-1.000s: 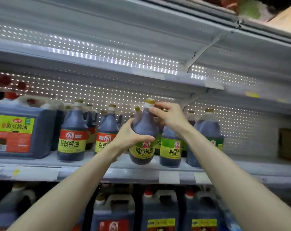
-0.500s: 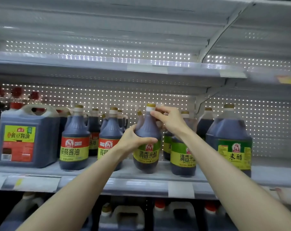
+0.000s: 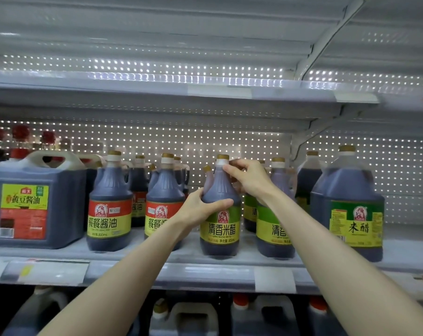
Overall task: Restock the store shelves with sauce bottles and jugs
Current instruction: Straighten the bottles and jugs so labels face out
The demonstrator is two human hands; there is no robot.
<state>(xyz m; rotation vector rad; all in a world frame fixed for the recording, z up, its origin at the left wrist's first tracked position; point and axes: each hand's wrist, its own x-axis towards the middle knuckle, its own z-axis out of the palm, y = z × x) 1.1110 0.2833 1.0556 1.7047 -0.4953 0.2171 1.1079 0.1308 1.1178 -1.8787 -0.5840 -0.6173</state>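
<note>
Held bottle: a dark rice vinegar bottle (image 3: 219,214) with a green-and-yellow label stands in the front row of the middle shelf (image 3: 132,271). Its base looks set down on the board.
Long axis: upright, gold cap on top, label facing near.
Left hand (image 3: 197,210): curled round the bottle's shoulder just above the label. The thumb lies across the near face, and the other fingers are hidden round the far side.
Right hand (image 3: 250,178): fingertips pinch the neck just under the white collar. The rest of the hand curls behind, perhaps on the handle, which I cannot see.
Neighbours: a red-label soy sauce bottle (image 3: 161,214) just to the left, partly behind the left forearm. A matching vinegar bottle (image 3: 274,230) stands just to the right, behind the right forearm.
Further out: a square soy sauce jug (image 3: 35,204) far left, a big rice vinegar jug (image 3: 348,209) far right.
Key relation: both hands sit on the bottle, left low, right high. Releasing probably means drawing straight back toward near, clear of both neighbours.
Risk: catching the neck would tip it.
</note>
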